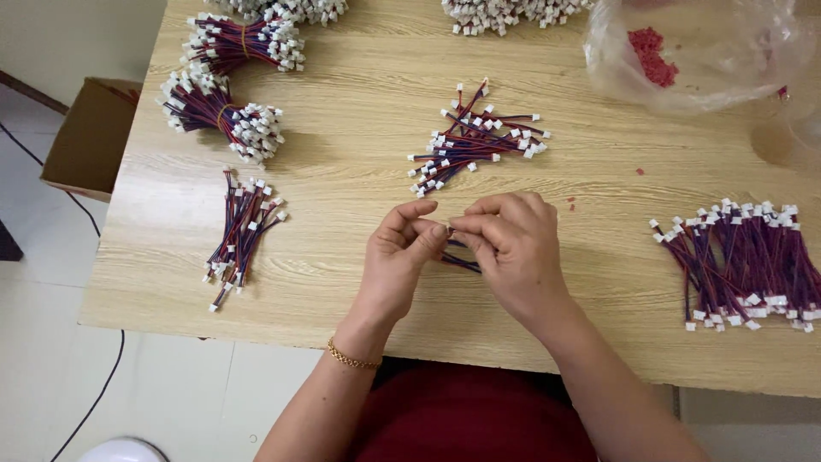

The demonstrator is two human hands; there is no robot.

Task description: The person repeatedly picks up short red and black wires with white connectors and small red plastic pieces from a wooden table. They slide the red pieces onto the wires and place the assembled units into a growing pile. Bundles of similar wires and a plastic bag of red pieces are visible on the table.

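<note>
both hands (398,252) (513,248) pinch one wire lead (460,261); loose wire piles (475,137) lie beyond.

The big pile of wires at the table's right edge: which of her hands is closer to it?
The right hand. The big pile of wires lies off to its right, apart from it. The left hand is farther away, on the other side of the right hand; both pinch a small wire piece.

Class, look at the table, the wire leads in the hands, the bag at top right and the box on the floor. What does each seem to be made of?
Table: pale wood or wood-look laminate, matte, with visible grain lines.
Wire leads: red and dark plastic-coated wire; those in the piles end in white, probably plastic, plugs.
Bag: thin clear plastic, glossy and crinkled.
Box: brown cardboard, dull, with folded flaps.
</note>
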